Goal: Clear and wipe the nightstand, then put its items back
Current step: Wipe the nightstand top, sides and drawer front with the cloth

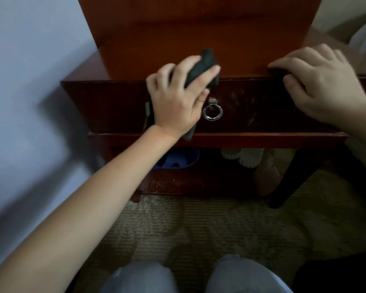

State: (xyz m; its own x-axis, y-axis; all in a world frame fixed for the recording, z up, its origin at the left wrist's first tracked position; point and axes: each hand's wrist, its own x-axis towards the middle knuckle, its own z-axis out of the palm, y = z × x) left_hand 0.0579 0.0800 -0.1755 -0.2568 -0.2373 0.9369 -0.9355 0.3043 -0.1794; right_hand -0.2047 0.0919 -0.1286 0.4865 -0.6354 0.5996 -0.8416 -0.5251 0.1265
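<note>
Kneeling at the near edge of the scene, my knees (140,278) rest on the carpet (199,225), facing the nightstand (106,106).

1. Lower shelf (199,182): a blue object (182,157) sits left of centre and a white knitted item (245,157) to its right. A dark leg (294,172) slants down at the right.
2. Drawer front: the ring pull (212,112) hangs at centre, just right of my left hand (178,98). Pale smudges show to the right of the pull.
3. Left hand: fingers curled around a dark cloth (201,66), pressing it on the front top edge. A loose tail of cloth hangs below the wrist.
4. Right hand (321,81): fingers laid over the top's right front edge with the thumb on the front face, gripping it as a brace.
5. Top surface, beyond both hands: no items show on the visible part.

Status, as judged: clearing is done, wiping is in progress at the front edge, and the return of items is not yet started. The items themselves are out of view.

Clearance: the wall (30,81) closes the left side. Open room lies between my hands and toward the far top.
</note>
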